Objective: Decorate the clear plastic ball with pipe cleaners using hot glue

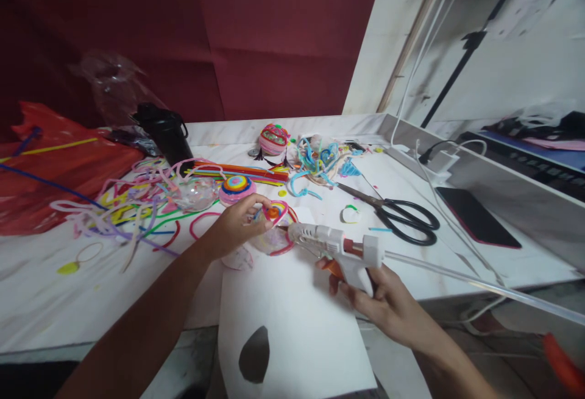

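Note:
A white hot glue gun (324,238) is gripped in my right hand (381,301), with fingers by its orange trigger. A long clear glue stick (470,277) sticks out of its back. Its nozzle reaches the edge of a clear plastic ball (270,240) trimmed with pink and red pipe cleaner and an orange centre. My left hand (237,222) is closed at the ball's upper left, pinching the pink pipe cleaner (280,211) there. Under the work lies a white paper sheet (292,314) with a dark hole, hanging over the table's front edge.
Black scissors (393,213) and a phone (478,216) lie on the right, near cables and a power strip (409,158). Loose pipe cleaners (137,216), a clear ball (194,193), a striped ball (237,189) and a black bottle (163,134) stand left and behind.

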Tool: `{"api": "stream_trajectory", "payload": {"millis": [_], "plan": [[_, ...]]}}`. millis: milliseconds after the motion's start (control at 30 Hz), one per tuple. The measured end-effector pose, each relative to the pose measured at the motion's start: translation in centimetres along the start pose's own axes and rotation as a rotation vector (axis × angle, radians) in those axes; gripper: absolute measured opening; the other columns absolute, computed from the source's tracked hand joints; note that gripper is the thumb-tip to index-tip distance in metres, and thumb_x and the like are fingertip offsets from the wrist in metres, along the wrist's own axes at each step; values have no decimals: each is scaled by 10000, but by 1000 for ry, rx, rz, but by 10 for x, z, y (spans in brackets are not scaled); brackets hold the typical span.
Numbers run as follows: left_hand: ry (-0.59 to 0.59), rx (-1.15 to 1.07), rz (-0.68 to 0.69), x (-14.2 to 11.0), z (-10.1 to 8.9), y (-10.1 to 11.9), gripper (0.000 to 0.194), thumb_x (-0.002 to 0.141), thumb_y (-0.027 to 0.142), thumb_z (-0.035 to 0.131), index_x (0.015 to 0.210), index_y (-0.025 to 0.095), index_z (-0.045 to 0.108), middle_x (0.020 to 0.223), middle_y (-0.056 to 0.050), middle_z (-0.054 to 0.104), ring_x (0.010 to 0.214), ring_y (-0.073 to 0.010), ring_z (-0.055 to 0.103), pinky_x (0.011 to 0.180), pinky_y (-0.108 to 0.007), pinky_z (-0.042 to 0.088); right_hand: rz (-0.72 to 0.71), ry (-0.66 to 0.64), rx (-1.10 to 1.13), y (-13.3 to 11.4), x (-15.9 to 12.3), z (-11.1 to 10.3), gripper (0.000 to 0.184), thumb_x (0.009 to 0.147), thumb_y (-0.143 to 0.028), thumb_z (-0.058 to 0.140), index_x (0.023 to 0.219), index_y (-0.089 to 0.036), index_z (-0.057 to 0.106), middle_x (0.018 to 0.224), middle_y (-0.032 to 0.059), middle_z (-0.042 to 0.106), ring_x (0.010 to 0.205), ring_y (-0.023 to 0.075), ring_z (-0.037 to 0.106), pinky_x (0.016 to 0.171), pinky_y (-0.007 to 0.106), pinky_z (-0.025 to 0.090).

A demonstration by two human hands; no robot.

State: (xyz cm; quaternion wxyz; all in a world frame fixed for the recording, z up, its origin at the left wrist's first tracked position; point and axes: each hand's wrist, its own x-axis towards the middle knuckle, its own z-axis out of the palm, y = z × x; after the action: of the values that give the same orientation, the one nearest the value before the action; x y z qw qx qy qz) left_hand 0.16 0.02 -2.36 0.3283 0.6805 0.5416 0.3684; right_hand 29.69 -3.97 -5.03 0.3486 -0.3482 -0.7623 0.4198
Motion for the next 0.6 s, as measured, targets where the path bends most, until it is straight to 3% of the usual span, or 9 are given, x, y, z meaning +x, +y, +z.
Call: {"api": "stream_trajectory", "payload": {"millis": [267,600], "plan": [[-1,11,9,0,0,-1,338,769,444,676,1030,240,609,1185,-53,648,1052,-236,616,892,-342,478,-35,30,-78,-3,2,1,275,805,-207,526,1033,-201,681,788,30,701,620,157,594,502,241,467],[-12,6,1,1,-1,-4,352,768,457,680,1039,245,606,1197,-48,644,1083,-238,609,897,-333,476,-38,9,-128,-7,2,2,258,848,-249,498,1030,-177,667,732,33,675,547,133,533,435,218,404]]}}
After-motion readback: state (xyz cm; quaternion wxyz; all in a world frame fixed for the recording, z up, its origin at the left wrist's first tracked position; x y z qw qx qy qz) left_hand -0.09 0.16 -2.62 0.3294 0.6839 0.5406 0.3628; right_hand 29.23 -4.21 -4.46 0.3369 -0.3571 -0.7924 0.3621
